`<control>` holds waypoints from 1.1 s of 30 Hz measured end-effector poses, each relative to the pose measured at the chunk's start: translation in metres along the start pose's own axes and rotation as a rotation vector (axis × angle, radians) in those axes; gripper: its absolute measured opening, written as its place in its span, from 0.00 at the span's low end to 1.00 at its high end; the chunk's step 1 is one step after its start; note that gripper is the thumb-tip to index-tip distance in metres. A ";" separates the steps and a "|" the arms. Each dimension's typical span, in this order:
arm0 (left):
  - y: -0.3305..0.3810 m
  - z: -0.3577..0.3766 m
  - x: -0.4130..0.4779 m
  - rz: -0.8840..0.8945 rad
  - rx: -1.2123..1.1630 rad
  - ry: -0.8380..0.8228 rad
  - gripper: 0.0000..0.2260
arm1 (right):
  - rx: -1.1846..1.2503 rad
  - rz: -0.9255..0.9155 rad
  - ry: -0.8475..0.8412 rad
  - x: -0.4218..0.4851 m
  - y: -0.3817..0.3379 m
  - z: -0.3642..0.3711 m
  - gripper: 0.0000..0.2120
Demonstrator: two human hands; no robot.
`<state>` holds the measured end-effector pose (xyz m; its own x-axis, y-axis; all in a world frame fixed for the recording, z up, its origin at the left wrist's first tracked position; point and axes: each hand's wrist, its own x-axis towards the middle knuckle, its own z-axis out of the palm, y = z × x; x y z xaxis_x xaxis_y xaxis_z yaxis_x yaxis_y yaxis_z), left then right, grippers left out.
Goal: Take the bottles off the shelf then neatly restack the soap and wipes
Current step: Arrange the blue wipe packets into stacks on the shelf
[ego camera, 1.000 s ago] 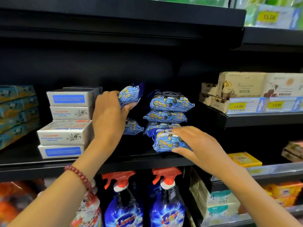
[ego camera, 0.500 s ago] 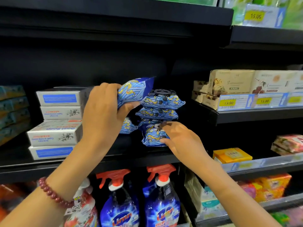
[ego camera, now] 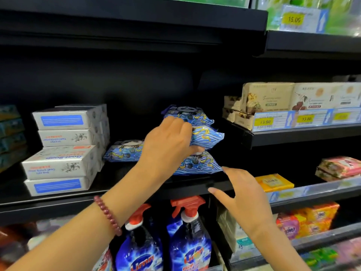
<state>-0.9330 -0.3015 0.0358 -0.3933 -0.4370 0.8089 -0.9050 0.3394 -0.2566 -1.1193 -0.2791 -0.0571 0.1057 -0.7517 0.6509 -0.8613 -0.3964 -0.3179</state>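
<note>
The right hand (ego camera: 240,194) has let go of the bottom pack (ego camera: 197,163) and drawn back, fingers spread, just before the shelf (ego camera: 136,192) edge. The left hand (ego camera: 166,151) now grips a wipes pack (ego camera: 207,136) against the stack, under the top pack (ego camera: 187,114). The soap boxes (ego camera: 64,149) are stacked further left.

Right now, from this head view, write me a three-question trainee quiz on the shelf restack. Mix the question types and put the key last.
1. Fill in: the goat soap boxes sit to the ___ of the stacked wipes.
2. The left hand grips: A a goat soap box; B a blue wipes pack; C nothing.
3. True or false: the right hand holds a pack too.
Key: 1 left; 2 B; 3 false.
</note>
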 end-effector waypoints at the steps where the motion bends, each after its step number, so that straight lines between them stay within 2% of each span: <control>1: 0.003 0.005 0.002 0.008 0.014 -0.014 0.23 | -0.008 0.003 0.002 -0.001 0.002 0.002 0.29; 4: 0.005 0.022 0.004 0.028 0.007 -0.040 0.25 | -0.027 0.034 0.007 -0.002 0.005 0.008 0.26; 8: 0.002 0.017 -0.005 -0.031 -0.139 -0.108 0.30 | -0.038 0.047 0.047 -0.003 0.005 0.008 0.24; 14: -0.011 0.015 -0.024 -0.093 -0.217 0.014 0.21 | 0.008 0.057 0.033 -0.002 0.001 0.005 0.22; 20: -0.008 0.021 -0.018 -0.082 -0.227 -0.046 0.20 | -0.013 0.043 0.021 -0.001 0.004 0.007 0.21; 23: -0.009 0.020 -0.029 -0.108 -0.260 -0.013 0.20 | 0.007 0.043 0.007 -0.001 0.006 0.005 0.20; 24: -0.011 0.016 -0.035 -0.125 -0.273 0.014 0.20 | 0.035 0.055 0.034 0.000 0.006 0.002 0.20; 26: -0.017 0.006 -0.051 -0.170 -0.292 0.073 0.20 | 0.101 0.039 0.200 0.000 0.003 -0.005 0.18; 29: -0.030 -0.008 -0.082 -0.239 -0.265 0.110 0.20 | 0.160 -0.119 0.446 0.007 -0.016 -0.016 0.13; 31: -0.040 -0.016 -0.105 -0.290 -0.224 0.074 0.19 | 0.216 -0.233 0.492 0.016 -0.041 -0.019 0.11; 33: -0.048 -0.024 -0.125 -0.337 -0.183 -0.003 0.19 | 0.306 -0.326 0.468 0.029 -0.073 -0.016 0.10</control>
<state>-0.8366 -0.2426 -0.0406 -0.0789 -0.5518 0.8302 -0.9399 0.3187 0.1225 -1.0612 -0.2636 -0.0040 0.0509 -0.2854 0.9570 -0.6335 -0.7501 -0.1900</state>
